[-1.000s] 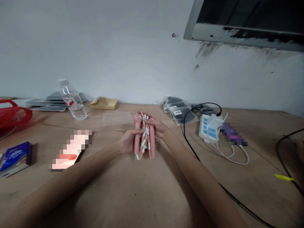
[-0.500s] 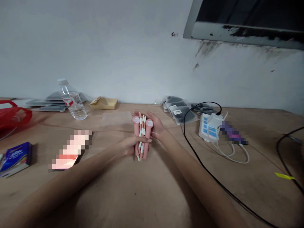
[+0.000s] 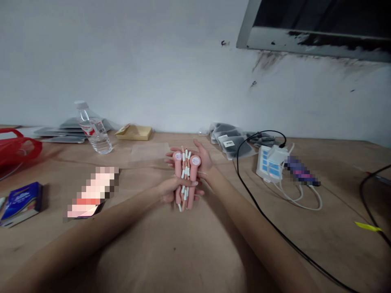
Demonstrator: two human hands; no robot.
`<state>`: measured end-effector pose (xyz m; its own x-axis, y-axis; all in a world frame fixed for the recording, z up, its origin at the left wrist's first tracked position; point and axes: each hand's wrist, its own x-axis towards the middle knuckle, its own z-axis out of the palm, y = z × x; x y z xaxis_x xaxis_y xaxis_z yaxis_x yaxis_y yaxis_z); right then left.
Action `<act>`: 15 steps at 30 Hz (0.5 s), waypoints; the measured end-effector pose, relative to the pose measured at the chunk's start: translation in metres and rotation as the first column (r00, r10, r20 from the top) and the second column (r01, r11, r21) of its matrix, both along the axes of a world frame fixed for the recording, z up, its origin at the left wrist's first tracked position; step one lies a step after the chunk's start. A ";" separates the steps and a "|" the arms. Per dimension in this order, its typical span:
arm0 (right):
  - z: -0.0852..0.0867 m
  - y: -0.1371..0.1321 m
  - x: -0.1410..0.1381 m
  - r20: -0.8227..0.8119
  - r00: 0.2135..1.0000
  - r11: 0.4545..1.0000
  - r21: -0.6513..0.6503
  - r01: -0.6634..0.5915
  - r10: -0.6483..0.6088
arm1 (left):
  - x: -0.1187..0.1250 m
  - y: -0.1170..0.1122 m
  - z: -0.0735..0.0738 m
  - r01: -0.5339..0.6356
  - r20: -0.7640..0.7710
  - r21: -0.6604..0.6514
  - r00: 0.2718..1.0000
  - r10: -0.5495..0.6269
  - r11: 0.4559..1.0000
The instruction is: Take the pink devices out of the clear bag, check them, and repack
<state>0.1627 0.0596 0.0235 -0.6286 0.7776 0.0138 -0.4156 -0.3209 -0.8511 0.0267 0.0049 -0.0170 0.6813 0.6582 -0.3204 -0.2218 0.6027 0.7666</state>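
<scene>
A pink skipping rope, two pink handles with a beaded pink-and-white cord folded between them, is held upright over the wooden table. My left hand is wrapped round the lower part of the bundle. Behind the upper ends of the handles lies my right hand, fingers stretched out and resting against them.
A water bottle, a flat yellow box and grey bags stand at the back left. A red bag and a blue packet lie far left. Right of my hands are a white charger block, black cables and dark plastic pouches.
The handles were turned upright and brought together. My left hand slid down to grip the bundle's lower part, and my right hand opened out behind the tops.
</scene>
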 end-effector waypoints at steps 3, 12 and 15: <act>0.000 0.001 0.000 0.021 1.000 1.000 0.024 -0.007 0.007 | 0.000 0.001 -0.003 0.014 0.022 0.011 1.000 -0.014 1.000; 0.001 0.002 0.000 0.104 0.994 0.989 0.146 0.028 -0.044 | -0.004 0.004 -0.007 0.094 0.047 0.070 0.994 -0.097 0.993; 0.001 0.002 0.000 0.098 0.994 0.987 0.158 0.027 -0.043 | -0.003 0.002 -0.005 0.071 0.029 0.049 0.997 -0.073 0.996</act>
<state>0.1630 0.0618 0.0241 -0.6052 0.7925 0.0747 -0.3337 -0.1673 -0.9277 0.0236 0.0072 -0.0223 0.7366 0.6213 -0.2673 -0.2034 0.5804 0.7885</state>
